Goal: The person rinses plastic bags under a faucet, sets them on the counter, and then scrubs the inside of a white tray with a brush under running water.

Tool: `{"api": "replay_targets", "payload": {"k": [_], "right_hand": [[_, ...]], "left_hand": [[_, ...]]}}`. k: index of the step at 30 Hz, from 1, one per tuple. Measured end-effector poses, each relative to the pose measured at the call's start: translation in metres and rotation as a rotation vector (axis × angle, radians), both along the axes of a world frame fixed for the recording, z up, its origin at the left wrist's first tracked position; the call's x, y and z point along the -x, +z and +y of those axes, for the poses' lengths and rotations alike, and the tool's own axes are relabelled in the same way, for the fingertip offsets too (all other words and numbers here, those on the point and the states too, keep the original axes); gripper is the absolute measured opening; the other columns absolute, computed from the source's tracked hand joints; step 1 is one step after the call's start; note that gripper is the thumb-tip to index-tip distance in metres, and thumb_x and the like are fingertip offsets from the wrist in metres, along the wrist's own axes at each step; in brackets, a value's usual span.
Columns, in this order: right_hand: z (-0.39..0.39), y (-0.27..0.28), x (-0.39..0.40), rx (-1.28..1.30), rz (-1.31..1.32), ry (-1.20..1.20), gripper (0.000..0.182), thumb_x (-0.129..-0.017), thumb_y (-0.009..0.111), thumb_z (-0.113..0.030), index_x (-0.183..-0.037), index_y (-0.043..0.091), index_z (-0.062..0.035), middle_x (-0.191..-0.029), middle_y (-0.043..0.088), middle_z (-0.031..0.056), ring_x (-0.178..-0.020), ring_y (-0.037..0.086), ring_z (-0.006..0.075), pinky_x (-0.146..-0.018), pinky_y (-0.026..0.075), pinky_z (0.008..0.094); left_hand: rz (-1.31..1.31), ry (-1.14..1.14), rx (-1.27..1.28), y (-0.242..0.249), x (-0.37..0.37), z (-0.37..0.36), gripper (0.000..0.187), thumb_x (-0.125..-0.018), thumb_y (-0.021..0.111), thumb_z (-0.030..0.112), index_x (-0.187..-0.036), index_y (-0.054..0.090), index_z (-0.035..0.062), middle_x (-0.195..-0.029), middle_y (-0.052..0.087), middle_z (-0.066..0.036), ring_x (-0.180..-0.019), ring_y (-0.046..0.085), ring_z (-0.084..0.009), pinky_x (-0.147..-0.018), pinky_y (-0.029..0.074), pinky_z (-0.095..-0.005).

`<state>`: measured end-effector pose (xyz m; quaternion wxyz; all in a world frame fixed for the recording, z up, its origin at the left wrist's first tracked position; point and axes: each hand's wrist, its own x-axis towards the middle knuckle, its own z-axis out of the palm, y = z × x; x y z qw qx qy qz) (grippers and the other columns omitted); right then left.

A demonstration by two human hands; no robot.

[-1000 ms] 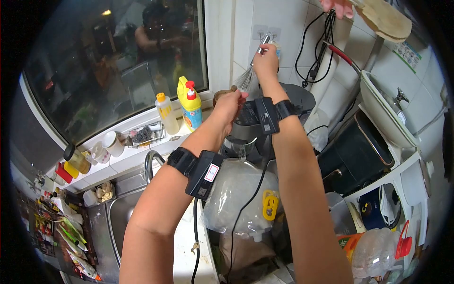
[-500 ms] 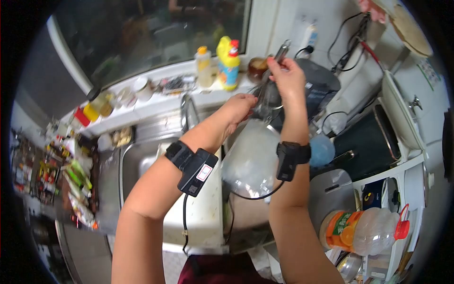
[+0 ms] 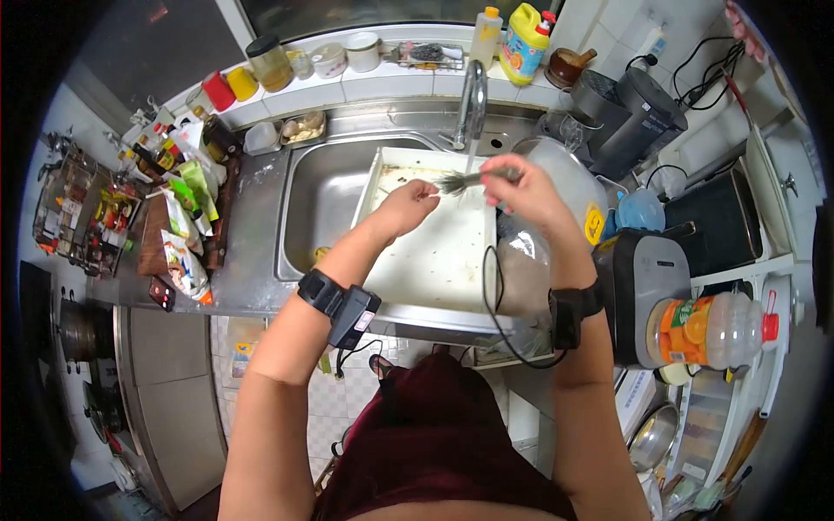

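Observation:
Over the white tray, my right hand is closed around a dark brush, held nearly level with its bristles toward the left. My left hand is closed in a pinch at the bristle tips; anything between its fingertips is too small to make out. Just behind the brush, a thin stream of water falls from the faucet. Small dark specks dot the tray, which lies across the right part of the steel sink.
Soap bottles, jars and cups line the sill. To the right are a grey appliance, a blue container and a large juice bottle. Food packets lie at the left. A cable hangs by my right wrist.
The view has tilted down and shifted. Both hands have moved from beside the grey appliance to over the tray near the faucet, and the brush has gone from upright to nearly level.

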<state>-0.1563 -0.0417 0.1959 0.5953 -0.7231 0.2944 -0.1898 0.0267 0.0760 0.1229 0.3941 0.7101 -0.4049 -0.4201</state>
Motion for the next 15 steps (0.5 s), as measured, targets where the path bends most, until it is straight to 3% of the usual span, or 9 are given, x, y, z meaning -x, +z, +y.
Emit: {"api": "replay_targets", "payload": {"k": [1, 5, 9, 12, 15], "right_hand": [[0.013, -0.007, -0.005, -0.020, 0.099, 0.048, 0.023, -0.080, 0.065, -0.024, -0.097, 0.061, -0.0089, -0.075, 0.060, 0.0000, -0.061, 0.055, 0.0066, -0.051, 0.043, 0.0206], [0.047, -0.027, -0.016, 0.028, 0.384, 0.190, 0.023, -0.084, 0.058, -0.024, -0.103, 0.060, -0.0120, -0.084, 0.060, -0.0021, -0.066, 0.051, 0.0067, -0.052, 0.040, 0.0209], [0.072, -0.031, -0.008, 0.137, 0.424, 0.148, 0.031, -0.083, 0.054, -0.031, -0.105, 0.061, -0.0096, -0.082, 0.062, 0.0042, -0.066, 0.057, 0.0128, -0.058, 0.047, 0.0276], [0.098, 0.001, 0.017, 0.241, 0.391, 0.044, 0.029, -0.085, 0.052, -0.027, -0.106, 0.060, -0.0095, -0.082, 0.062, 0.0040, -0.065, 0.057, 0.0128, -0.061, 0.047, 0.0277], [0.119, 0.036, 0.056, 0.209, 0.417, -0.039, 0.027, -0.088, 0.050, -0.023, -0.111, 0.058, -0.0098, -0.087, 0.060, 0.0000, -0.068, 0.053, 0.0080, -0.057, 0.042, 0.0217]], "left_hand": [[-0.084, -0.006, -0.021, -0.008, -0.007, 0.018, 0.033, -0.086, 0.055, 0.021, -0.113, 0.053, 0.0015, -0.104, 0.059, -0.008, -0.097, 0.054, -0.0160, -0.084, 0.042, -0.0282], [-0.241, -0.095, -0.033, -0.028, -0.022, 0.076, 0.039, -0.083, 0.056, 0.030, -0.111, 0.054, 0.0033, -0.109, 0.057, -0.022, -0.101, 0.055, -0.0342, -0.086, 0.043, -0.0370], [-0.395, -0.202, -0.046, -0.016, -0.011, 0.105, 0.039, -0.084, 0.054, 0.031, -0.111, 0.054, 0.0037, -0.110, 0.056, -0.023, -0.103, 0.053, -0.0357, -0.088, 0.042, -0.0378], [-0.455, -0.268, -0.017, -0.020, -0.002, 0.112, 0.038, -0.085, 0.054, 0.031, -0.110, 0.055, 0.0036, -0.110, 0.056, -0.022, -0.104, 0.053, -0.0338, -0.089, 0.041, -0.0366], [-0.475, -0.343, 0.003, -0.015, 0.010, 0.114, 0.037, -0.085, 0.054, 0.031, -0.110, 0.055, 0.0042, -0.109, 0.056, -0.022, -0.104, 0.053, -0.0342, -0.090, 0.041, -0.0371]]}}
